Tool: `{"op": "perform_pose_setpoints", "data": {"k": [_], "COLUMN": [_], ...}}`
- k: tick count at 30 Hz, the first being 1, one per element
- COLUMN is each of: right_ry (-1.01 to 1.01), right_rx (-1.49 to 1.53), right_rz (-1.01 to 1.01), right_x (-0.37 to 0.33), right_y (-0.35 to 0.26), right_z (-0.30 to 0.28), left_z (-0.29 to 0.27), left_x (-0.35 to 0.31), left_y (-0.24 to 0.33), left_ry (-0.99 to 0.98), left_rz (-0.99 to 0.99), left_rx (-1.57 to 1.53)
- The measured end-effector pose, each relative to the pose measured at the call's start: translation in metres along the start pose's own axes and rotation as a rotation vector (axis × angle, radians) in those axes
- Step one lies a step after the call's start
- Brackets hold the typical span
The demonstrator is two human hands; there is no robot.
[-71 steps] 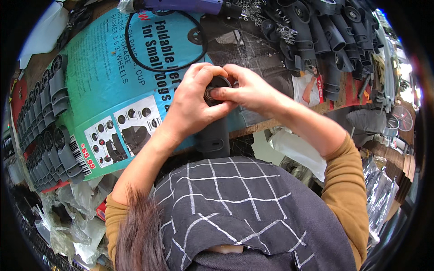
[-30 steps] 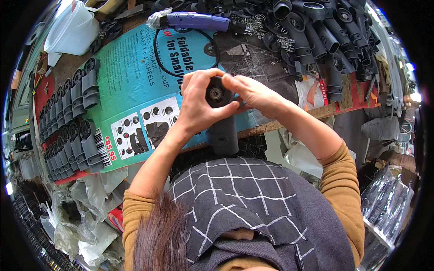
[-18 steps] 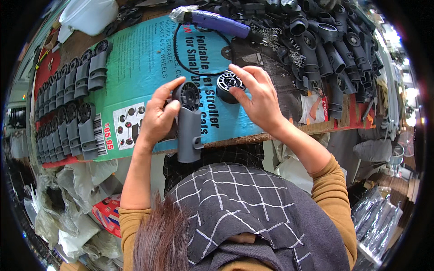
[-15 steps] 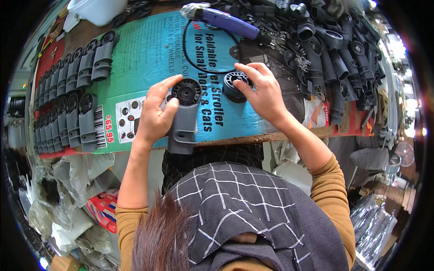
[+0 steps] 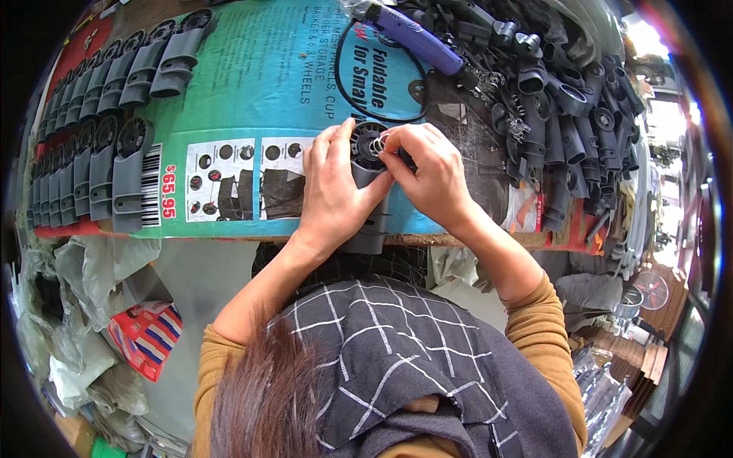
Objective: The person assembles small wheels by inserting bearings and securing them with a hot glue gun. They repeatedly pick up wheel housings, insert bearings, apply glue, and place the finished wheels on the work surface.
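Nearest the camera are the person's dark hair and a grey checked cloth (image 5: pixel 397 359) over the shoulders, with mustard sleeves on both arms. At the near left, below the tabletop edge, lie crumpled clear plastic bags (image 5: pixel 76 305) and a red, white and blue striped packet (image 5: pixel 146 337); what the bags hold cannot be told.

Both forearms reach up to the near edge of the tabletop (image 5: pixel 489 238), which is covered by a flattened teal printed carton (image 5: pixel 252 91). The left hand (image 5: pixel 334 191) is wrapped around a grey plastic bracket (image 5: pixel 369 229) that stands on the carton's near edge, its black wheel hub (image 5: pixel 366 145) at the top. The right hand (image 5: pixel 427 172) has its fingertips pinched together on a small metal ring (image 5: pixel 379 144) at the hub's face.

At the left, rows of matching grey brackets (image 5: pixel 99 160) lie side by side on the carton. Farther off, a black cord (image 5: pixel 347 84) loops across the carton to a purple power tool (image 5: pixel 416 37). At the far right sits a loose heap of dark plastic parts (image 5: pixel 565 107).
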State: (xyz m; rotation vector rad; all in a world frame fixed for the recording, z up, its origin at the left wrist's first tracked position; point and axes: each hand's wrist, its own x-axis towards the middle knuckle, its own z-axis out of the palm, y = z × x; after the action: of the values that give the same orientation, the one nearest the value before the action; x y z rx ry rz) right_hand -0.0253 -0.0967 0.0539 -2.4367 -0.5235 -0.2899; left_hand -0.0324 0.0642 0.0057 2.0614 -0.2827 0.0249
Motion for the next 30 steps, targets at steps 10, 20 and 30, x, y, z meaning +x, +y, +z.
{"op": "perform_pose_setpoints", "data": {"k": [10, 20, 30], "right_ry": [-0.014, 0.201, -0.126], "right_rx": [-0.107, 0.535, 0.126], "right_rz": [0.067, 0.534, 0.061], "right_x": [0.001, -0.029, -0.024], "right_y": [0.003, 0.022, -0.030], "right_z": [-0.016, -0.044, -0.068], "left_z": [-0.014, -0.042, -0.038], "left_x": [0.004, 0.016, 0.019], "left_y": [-0.003, 0.027, 0.041], "left_ry": [-0.098, -0.011, -0.263], "left_rz": [-0.066, 0.002, -0.050], "left_rx": [-0.125, -0.300, -0.690]}}
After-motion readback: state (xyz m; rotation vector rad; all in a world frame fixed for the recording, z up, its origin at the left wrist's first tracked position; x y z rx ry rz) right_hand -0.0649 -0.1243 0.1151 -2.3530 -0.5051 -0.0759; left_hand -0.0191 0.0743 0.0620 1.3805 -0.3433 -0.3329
